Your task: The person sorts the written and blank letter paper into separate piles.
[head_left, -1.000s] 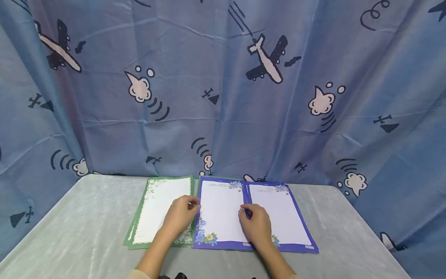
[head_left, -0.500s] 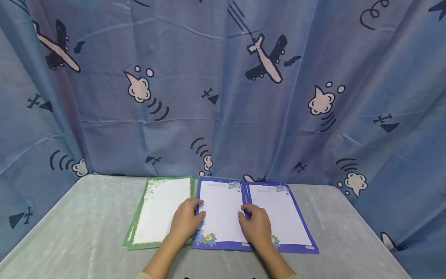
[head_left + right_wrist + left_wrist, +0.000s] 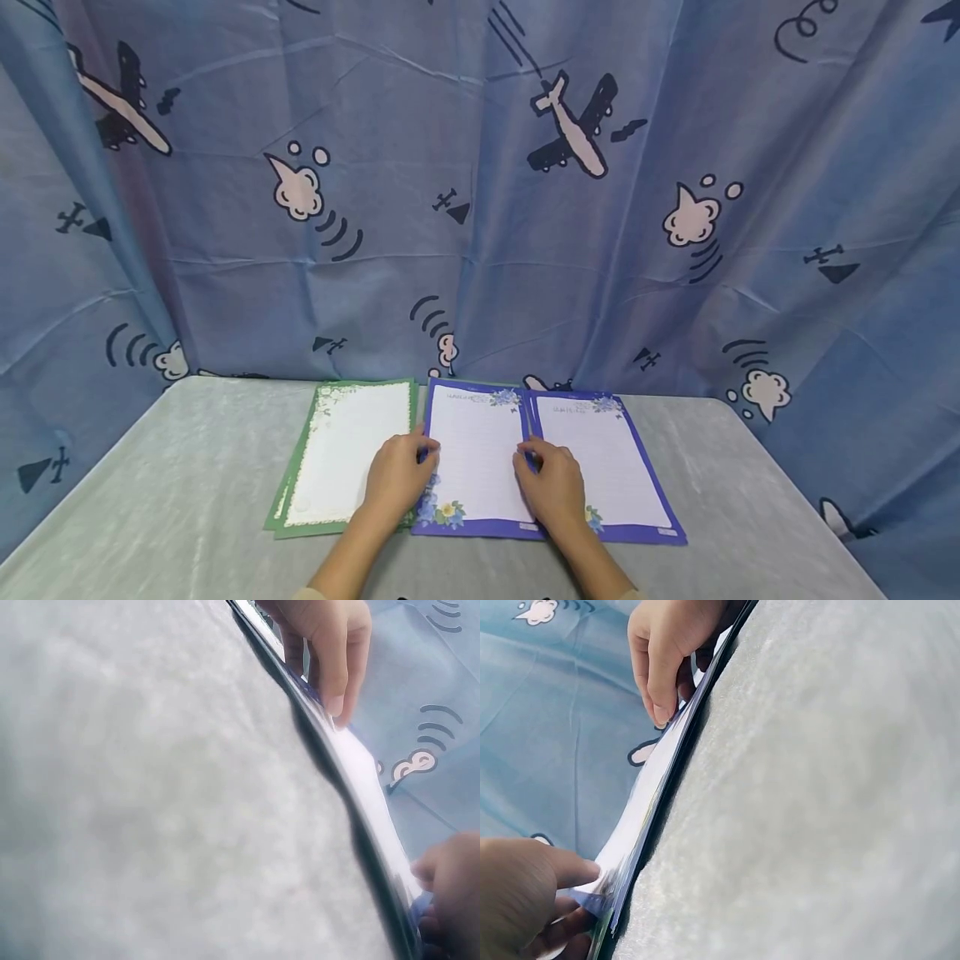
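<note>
pale tabletop; left hand partly covers the middle page.

The left hand is gripping lower along the left edge of the middle purple-bordered sheet than a second ago, and its forearm is slanting in closer to that sheet. Its thumb and fingertips, spread over the edge half a second ago, are drawing together there.
</note>
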`<state>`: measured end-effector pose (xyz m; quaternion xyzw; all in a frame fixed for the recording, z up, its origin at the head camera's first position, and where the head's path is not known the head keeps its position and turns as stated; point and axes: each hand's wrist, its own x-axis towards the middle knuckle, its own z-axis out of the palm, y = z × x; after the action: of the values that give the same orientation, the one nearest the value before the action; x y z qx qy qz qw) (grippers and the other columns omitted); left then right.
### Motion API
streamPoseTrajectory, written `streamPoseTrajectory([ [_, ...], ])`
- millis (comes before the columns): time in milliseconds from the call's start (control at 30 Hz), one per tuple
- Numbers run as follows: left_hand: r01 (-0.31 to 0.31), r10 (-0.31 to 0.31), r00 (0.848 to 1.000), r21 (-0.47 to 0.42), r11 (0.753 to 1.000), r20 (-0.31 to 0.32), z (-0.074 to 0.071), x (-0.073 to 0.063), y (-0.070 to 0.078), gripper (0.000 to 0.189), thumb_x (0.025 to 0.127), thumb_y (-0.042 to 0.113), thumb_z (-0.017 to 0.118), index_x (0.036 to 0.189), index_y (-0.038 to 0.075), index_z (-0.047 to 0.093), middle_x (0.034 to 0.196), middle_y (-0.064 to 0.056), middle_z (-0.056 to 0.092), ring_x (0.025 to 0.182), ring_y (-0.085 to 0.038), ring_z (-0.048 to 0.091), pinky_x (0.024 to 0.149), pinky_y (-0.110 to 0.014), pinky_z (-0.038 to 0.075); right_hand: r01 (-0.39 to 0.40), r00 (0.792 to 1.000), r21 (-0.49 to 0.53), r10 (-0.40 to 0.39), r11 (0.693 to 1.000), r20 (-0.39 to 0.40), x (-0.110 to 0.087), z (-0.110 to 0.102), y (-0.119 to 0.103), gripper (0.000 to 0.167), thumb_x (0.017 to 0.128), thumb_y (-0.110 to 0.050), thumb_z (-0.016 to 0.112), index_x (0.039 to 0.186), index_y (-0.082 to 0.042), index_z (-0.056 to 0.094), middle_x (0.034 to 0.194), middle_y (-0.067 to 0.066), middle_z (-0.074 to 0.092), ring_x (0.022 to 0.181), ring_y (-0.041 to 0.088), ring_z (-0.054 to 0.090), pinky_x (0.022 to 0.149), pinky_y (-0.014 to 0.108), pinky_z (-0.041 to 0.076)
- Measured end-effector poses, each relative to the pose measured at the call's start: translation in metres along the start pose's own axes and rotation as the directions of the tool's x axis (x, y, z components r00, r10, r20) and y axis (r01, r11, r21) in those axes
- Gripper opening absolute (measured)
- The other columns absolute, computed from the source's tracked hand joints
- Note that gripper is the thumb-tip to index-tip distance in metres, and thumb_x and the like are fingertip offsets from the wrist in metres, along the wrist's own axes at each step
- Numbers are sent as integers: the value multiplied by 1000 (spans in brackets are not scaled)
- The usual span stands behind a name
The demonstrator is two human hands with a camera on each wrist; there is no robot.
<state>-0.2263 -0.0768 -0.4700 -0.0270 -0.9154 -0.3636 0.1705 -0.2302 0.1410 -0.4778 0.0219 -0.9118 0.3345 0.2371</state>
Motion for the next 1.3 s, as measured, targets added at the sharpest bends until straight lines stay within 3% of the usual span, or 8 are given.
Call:
streamPoseTrajectory([
  [167,-17,17,1000,1,1000,-26,2,1,0,9,86,10,76,93,8,81,126,-13,72,113,-37,69,94,-50,55,-4,1000,-1,4,1000,-7,0,0,1,15,86,-13,76,98,-7,81,112,16,77,95,33,70,83,49,54],
  [267,-36,36,997,-5,999,-63,3,1,0,9,83,8,78,91,11,81,115,-11,76,107,-32,70,93,-47,56,-1,1000,1,1,1000,-6,0,0,2,15,85,-13,76,98,-7,81,112,16,77,96,33,70,84,49,54],
  [400,-31,27,995,-42,999,-100,2,2,0,7,82,8,80,87,13,80,96,-5,78,91,-21,69,81,-39,57,10,1000,7,-10,1000,-7,1,1,3,14,84,-12,76,97,-8,81,112,15,77,97,33,70,86,49,54],
  [533,13,-22,998,-133,991,-65,2,2,-1,5,84,6,78,86,11,80,86,-3,77,76,-12,65,69,-28,53,7,1000,11,-7,1000,-1,1,1,3,14,85,-12,76,97,-9,81,112,14,77,98,33,70,87,49,54],
  [833,86,-94,996,-310,947,-8,3,5,-8,8,86,4,76,86,10,81,84,-4,77,73,-8,63,65,-19,51,-7,1000,32,7,999,20,1,2,6,17,85,-13,76,101,-7,80,115,16,76,104,36,70,92,51,53],
  [1033,132,-136,991,-416,900,20,0,8,-8,8,86,6,77,88,12,82,88,-4,78,76,-10,65,66,-18,51,-59,997,91,55,994,46,3,0,4,20,87,-14,74,106,-7,79,121,18,73,110,37,69,98,53,52],
  [1133,154,-159,987,-461,874,28,-2,9,-6,7,87,8,77,89,12,82,89,-4,78,78,-10,64,67,-18,51,-106,993,136,98,985,60,6,-4,3,21,88,-15,73,107,-7,78,115,16,75,102,32,70,92,49,54],
  [1300,164,-169,985,-493,854,35,-3,10,-3,6,87,8,78,89,11,82,90,-5,78,78,-11,63,68,-18,50,-193,980,194,179,962,87,13,-15,3,21,90,-14,73,110,-10,78,104,12,77,95,25,70,80,32,53],
])
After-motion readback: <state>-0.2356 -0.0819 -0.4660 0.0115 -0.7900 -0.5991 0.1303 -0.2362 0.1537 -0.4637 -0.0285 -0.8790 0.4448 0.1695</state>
